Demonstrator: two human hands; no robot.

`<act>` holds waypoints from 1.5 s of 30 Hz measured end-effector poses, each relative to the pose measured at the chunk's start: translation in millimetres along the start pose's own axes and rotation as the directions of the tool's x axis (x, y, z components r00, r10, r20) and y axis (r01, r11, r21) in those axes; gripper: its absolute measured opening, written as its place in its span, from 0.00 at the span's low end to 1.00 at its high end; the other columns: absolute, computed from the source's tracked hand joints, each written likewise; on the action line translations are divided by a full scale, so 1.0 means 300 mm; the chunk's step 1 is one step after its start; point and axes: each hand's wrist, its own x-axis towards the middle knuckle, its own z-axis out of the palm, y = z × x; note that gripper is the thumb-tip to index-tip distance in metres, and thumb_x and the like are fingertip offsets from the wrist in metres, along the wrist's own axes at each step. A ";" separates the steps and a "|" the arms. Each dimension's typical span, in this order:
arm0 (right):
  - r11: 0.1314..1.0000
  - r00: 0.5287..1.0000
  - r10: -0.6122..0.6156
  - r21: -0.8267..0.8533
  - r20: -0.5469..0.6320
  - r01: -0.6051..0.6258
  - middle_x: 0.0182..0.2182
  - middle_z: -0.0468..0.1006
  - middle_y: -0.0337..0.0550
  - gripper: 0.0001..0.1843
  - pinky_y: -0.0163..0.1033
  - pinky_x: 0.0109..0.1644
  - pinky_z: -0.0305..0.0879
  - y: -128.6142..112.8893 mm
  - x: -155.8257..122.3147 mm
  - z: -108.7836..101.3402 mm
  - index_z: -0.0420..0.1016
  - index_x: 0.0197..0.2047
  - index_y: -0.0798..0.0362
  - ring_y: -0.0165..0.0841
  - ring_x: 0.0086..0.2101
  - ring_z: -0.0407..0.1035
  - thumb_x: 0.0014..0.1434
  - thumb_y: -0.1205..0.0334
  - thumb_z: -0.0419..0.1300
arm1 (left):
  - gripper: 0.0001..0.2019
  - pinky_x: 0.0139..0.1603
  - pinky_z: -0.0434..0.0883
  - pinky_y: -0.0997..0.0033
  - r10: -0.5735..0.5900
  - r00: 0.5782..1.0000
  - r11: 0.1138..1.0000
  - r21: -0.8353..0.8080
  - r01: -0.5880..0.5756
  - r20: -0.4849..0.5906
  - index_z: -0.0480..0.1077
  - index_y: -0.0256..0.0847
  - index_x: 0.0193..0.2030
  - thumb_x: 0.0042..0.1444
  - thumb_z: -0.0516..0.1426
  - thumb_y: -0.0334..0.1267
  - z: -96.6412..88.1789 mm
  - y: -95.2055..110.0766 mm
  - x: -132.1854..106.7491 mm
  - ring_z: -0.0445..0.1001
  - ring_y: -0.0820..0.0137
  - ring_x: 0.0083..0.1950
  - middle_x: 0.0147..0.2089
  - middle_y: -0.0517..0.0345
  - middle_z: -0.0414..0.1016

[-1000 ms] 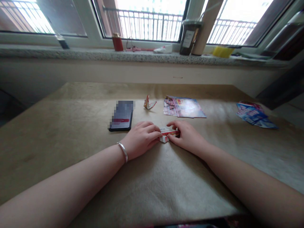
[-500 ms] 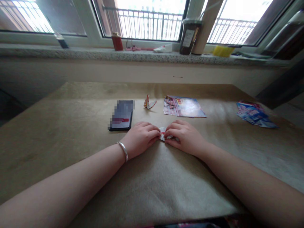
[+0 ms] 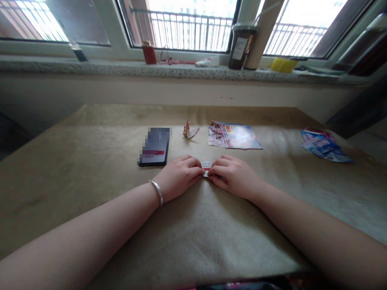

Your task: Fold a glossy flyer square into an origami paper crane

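Between my two hands, low over the table [image 3: 211,225], is a small piece of white paper with red print [image 3: 206,165]. My left hand [image 3: 181,174] pinches its left side, and a silver bracelet circles that wrist. On the other side, my right hand [image 3: 230,173] has its fingertips closed on the paper's right edge. Most of the paper is covered by my fingers. Just beyond my left hand lies a phone [image 3: 154,147] with a blurred screen. A folded red and white paper piece [image 3: 190,131] stands up on the table past the hands.
Printed leaflets [image 3: 238,135] lie beyond my right hand. Blue and pink printed sheets [image 3: 325,146] are spread at the far right. On the window sill [image 3: 115,68] stand a red container [image 3: 149,53], a dark lidded container [image 3: 241,47] and a yellow object [image 3: 283,65].
My right fingertips have shifted slightly on the paper and come closer together. More of the paper's far part shows now. My left hand stays nearly in place.
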 end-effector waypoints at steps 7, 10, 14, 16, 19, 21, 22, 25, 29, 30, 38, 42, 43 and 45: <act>1.000 1.000 -0.015 -0.020 0.021 0.015 0.31 0.75 0.45 0.12 0.38 0.38 0.59 -0.002 0.000 0.002 0.75 0.35 0.53 0.34 0.34 0.64 0.62 0.62 0.50 | 0.11 0.42 0.69 0.68 -0.005 1.000 1.000 0.018 0.005 -0.003 0.75 0.40 0.39 0.61 0.50 0.36 0.002 0.003 0.001 0.68 0.69 0.39 0.39 0.53 0.74; 0.993 0.996 0.087 0.073 0.011 -0.088 0.31 0.74 0.44 0.09 0.36 0.38 0.60 -0.002 0.001 0.010 0.74 0.34 0.54 0.33 0.35 0.65 0.59 0.63 0.54 | 0.11 0.42 0.69 0.69 -0.009 1.000 1.000 0.017 0.010 -0.003 0.75 0.40 0.40 0.61 0.51 0.35 0.004 0.003 -0.001 0.69 0.69 0.40 0.38 0.54 0.73; 0.979 0.988 0.154 0.133 0.023 -0.155 0.31 0.74 0.42 0.06 0.35 0.39 0.60 0.000 0.002 0.015 0.73 0.33 0.54 0.32 0.35 0.65 0.57 0.63 0.55 | 0.10 0.42 0.69 0.68 -0.014 1.000 1.000 0.007 0.014 0.003 0.75 0.40 0.40 0.61 0.51 0.34 0.004 0.001 -0.001 0.69 0.69 0.40 0.38 0.54 0.73; 0.989 0.992 0.121 0.079 0.030 -0.123 0.31 0.74 0.43 0.08 0.35 0.38 0.59 -0.001 0.002 0.012 0.73 0.34 0.53 0.33 0.35 0.65 0.58 0.62 0.54 | 0.10 0.42 0.70 0.68 -0.017 1.000 1.000 0.003 0.017 0.002 0.75 0.40 0.40 0.61 0.51 0.35 0.004 0.001 -0.001 0.69 0.69 0.40 0.38 0.54 0.73; 0.998 0.997 0.042 -0.044 0.060 -0.040 0.32 0.74 0.44 0.11 0.37 0.37 0.58 -0.007 0.003 0.005 0.73 0.36 0.53 0.34 0.35 0.64 0.61 0.61 0.51 | 0.11 0.43 0.70 0.68 -0.019 1.000 1.000 0.003 0.019 -0.003 0.75 0.41 0.40 0.61 0.51 0.35 0.002 0.004 0.000 0.69 0.69 0.40 0.38 0.53 0.73; 0.996 0.996 0.015 -0.094 0.084 -0.007 0.32 0.74 0.44 0.11 0.38 0.37 0.57 -0.012 0.003 0.002 0.73 0.36 0.54 0.34 0.35 0.64 0.61 0.62 0.50 | 0.11 0.43 0.70 0.68 -0.018 1.000 1.000 0.004 0.018 -0.004 0.75 0.41 0.40 0.61 0.51 0.35 0.001 0.007 0.001 0.69 0.69 0.40 0.38 0.53 0.73; 0.995 0.996 0.028 -0.101 0.082 -0.019 0.32 0.74 0.45 0.11 0.38 0.36 0.57 -0.014 0.003 0.002 0.73 0.36 0.54 0.35 0.35 0.64 0.60 0.62 0.50 | 0.11 0.43 0.70 0.68 -0.018 1.000 1.000 0.006 0.018 -0.003 0.75 0.41 0.40 0.61 0.51 0.35 -0.001 0.008 0.002 0.69 0.69 0.40 0.38 0.54 0.73; 0.994 0.992 0.108 -0.025 0.064 -0.107 0.32 0.74 0.44 0.09 0.36 0.37 0.58 -0.018 0.004 0.006 0.73 0.35 0.54 0.34 0.35 0.65 0.59 0.63 0.52 | 0.10 0.42 0.70 0.69 -0.019 1.000 1.000 0.014 0.019 0.003 0.75 0.40 0.39 0.60 0.51 0.33 -0.006 0.011 0.004 0.69 0.69 0.40 0.38 0.54 0.73; 0.970 0.977 0.196 0.132 0.079 -0.205 0.29 0.73 0.41 0.07 0.34 0.37 0.58 -0.011 0.012 0.014 0.73 0.33 0.53 0.31 0.33 0.65 0.56 0.65 0.54 | 0.10 0.42 0.69 0.68 -0.016 1.000 1.000 0.019 0.016 0.021 0.75 0.41 0.40 0.60 0.52 0.33 -0.006 0.008 0.005 0.69 0.69 0.39 0.38 0.54 0.73; 0.961 0.974 0.207 0.168 0.090 -0.220 0.29 0.73 0.41 0.07 0.34 0.36 0.58 -0.008 0.015 0.016 0.73 0.33 0.53 0.31 0.33 0.65 0.55 0.65 0.54 | 0.10 0.42 0.69 0.69 -0.016 1.000 1.000 0.016 0.016 0.023 0.75 0.41 0.40 0.60 0.52 0.34 -0.005 0.007 0.004 0.69 0.69 0.40 0.38 0.54 0.73; 0.947 0.977 0.207 0.238 0.058 -0.215 0.29 0.72 0.43 0.06 0.36 0.39 0.59 0.011 0.021 0.030 0.72 0.32 0.55 0.32 0.34 0.64 0.55 0.66 0.54 | 0.10 0.40 0.69 0.71 -0.011 1.000 1.000 -0.014 0.011 -0.003 0.75 0.43 0.40 0.60 0.52 0.35 0.000 0.001 0.003 0.70 0.71 0.39 0.37 0.55 0.74; 0.962 0.981 0.191 0.192 0.041 -0.195 0.29 0.73 0.43 0.06 0.36 0.39 0.59 0.010 0.016 0.029 0.72 0.32 0.55 0.33 0.34 0.64 0.56 0.65 0.55 | 0.11 0.40 0.67 0.70 0.051 0.998 0.998 0.050 -0.050 -0.027 0.74 0.42 0.39 0.62 0.50 0.37 0.001 0.004 0.009 0.69 0.70 0.38 0.37 0.56 0.74; 0.966 0.982 0.184 0.176 0.042 -0.188 0.29 0.73 0.44 0.06 0.36 0.39 0.59 0.010 0.016 0.028 0.72 0.33 0.55 0.33 0.34 0.64 0.56 0.65 0.55 | 0.11 0.40 0.67 0.70 0.061 0.998 0.996 0.071 -0.059 -0.025 0.73 0.42 0.39 0.62 0.50 0.37 0.002 0.006 0.011 0.69 0.70 0.38 0.36 0.56 0.74; 0.974 0.986 0.164 0.152 0.042 -0.169 0.30 0.73 0.44 0.07 0.37 0.39 0.59 0.009 0.015 0.028 0.72 0.33 0.55 0.33 0.35 0.64 0.57 0.64 0.54 | 0.11 0.39 0.66 0.70 0.059 0.998 0.993 0.106 -0.057 -0.014 0.72 0.40 0.37 0.62 0.49 0.37 0.003 0.011 0.017 0.68 0.70 0.36 0.35 0.56 0.73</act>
